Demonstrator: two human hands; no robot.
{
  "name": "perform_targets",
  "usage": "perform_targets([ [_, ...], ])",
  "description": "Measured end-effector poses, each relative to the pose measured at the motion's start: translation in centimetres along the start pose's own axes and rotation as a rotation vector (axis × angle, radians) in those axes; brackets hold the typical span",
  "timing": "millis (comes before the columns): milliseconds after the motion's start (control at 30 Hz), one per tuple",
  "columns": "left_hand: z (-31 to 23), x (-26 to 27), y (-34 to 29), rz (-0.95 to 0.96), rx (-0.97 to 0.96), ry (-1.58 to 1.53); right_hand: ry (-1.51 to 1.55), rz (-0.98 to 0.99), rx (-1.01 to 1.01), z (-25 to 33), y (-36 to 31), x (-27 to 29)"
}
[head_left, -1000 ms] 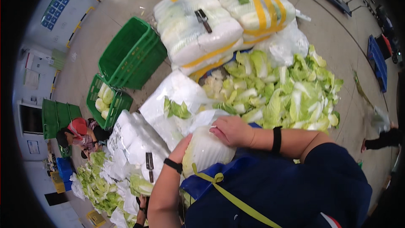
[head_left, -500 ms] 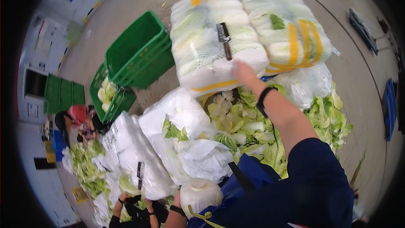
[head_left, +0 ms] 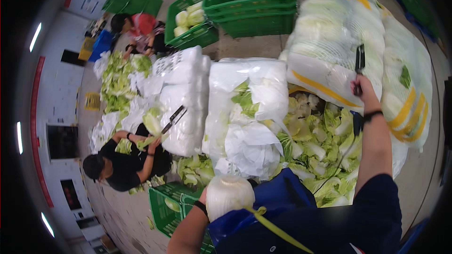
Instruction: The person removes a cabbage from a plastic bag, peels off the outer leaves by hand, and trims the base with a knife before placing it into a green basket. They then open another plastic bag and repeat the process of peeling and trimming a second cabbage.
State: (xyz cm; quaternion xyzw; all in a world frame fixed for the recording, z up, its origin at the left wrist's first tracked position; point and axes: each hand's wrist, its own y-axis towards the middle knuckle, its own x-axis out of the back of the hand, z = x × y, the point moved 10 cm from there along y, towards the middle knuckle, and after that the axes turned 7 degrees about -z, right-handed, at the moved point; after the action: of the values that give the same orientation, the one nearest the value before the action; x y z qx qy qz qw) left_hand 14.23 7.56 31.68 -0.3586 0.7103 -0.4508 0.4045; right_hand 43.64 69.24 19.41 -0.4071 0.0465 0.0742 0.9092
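My right hand (head_left: pixel 360 88) is closed round the handle of a knife (head_left: pixel 360 60), its dark blade pointing away over a bag of napa cabbages (head_left: pixel 334 33). That bag is clear plastic with netting and yellow tape. At the lower middle, my left hand (head_left: pixel 203 195) holds a trimmed, pale napa cabbage (head_left: pixel 230 196) near my body; most of its fingers are hidden behind the cabbage. Loose cabbage leaves (head_left: pixel 325 141) heap up between my arms. White plastic-wrapped packs (head_left: pixel 249 73) stand ahead, with a crumpled plastic sheet (head_left: pixel 252 146) over the nearer one.
Stacked green crates (head_left: pixel 252 11) stand at the back, beside a green crate holding cabbages (head_left: pixel 207 35). Another green crate (head_left: pixel 162 209) is at lower left. A person in black (head_left: pixel 110 167) trims a cabbage at left; a second knife (head_left: pixel 173 118) lies on a pack. Another person in red (head_left: pixel 143 23) crouches farther back.
My view has swung left. My right hand, earlier reaching toward the knife lying on the bag, has taken hold of its handle. My left hand still keeps the cabbage.
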Motion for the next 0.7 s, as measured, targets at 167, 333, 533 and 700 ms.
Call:
perform_targets([
  [167, -3.5, -2.8, -1.8, 0.377, -0.237, 0.117, -0.139, 0.050, 0.128, -7.3, -21.2, -2.6],
  [333, -6.4, -8.6, -2.7, 0.565, -0.210, 0.368, -0.571, 0.236, 0.310, -14.0, -35.3, -9.0],
  [533, -4.9, -10.8, -5.1, 0.769, -0.197, 0.551, -1.089, 0.385, 1.093, -9.5, -51.8, -21.0],
  [700, -6.2, -8.8, -6.7, 0.805, -0.227, 0.520, -1.224, 0.388, 1.212, -12.3, -57.7, -25.2],
])
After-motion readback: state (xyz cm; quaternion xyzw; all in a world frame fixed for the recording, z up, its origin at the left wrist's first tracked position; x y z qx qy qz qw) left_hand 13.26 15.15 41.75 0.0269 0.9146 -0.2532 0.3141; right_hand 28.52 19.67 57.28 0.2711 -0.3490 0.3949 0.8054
